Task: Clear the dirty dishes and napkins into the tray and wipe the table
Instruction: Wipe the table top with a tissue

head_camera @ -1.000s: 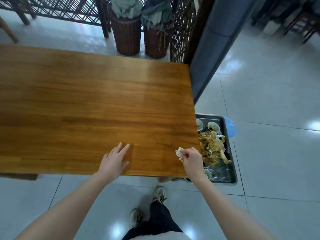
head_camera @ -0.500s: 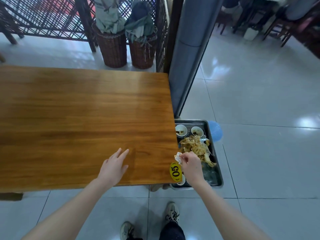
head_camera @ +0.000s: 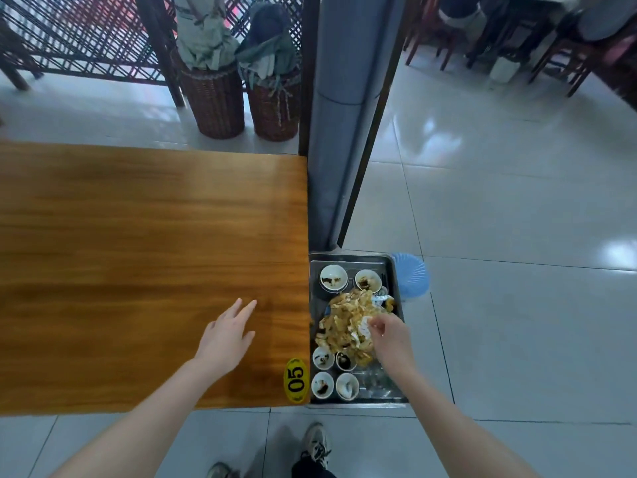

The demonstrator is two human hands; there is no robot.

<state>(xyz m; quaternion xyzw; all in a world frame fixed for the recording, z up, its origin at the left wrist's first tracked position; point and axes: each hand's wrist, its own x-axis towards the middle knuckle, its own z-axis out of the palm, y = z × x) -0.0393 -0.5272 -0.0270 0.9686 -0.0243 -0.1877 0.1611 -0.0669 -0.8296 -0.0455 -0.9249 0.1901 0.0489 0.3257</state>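
Note:
A bare wooden table (head_camera: 138,253) fills the left half of the view. Beside its right edge a metal tray (head_camera: 391,267) holds several small dirty bowls (head_camera: 333,277) and a heap of soiled yellowish napkins (head_camera: 344,322). My right hand (head_camera: 389,339) is over that heap, fingertips pinched on a small white crumpled napkin (head_camera: 363,326). My left hand (head_camera: 227,334) rests flat on the table near its right front corner, fingers spread and holding nothing.
A yellow oval tag marked 05 (head_camera: 295,380) sticks to the table's front right corner. A blue plastic stool (head_camera: 412,274) shows under the tray. A grey pillar (head_camera: 339,132) and two wicker baskets (head_camera: 241,101) stand behind. Chairs (head_camera: 551,39) are far right.
My right hand carried the white napkin from the table's right edge out over the tray's napkin heap. My view swung right and downward. The left hand stayed on the table.

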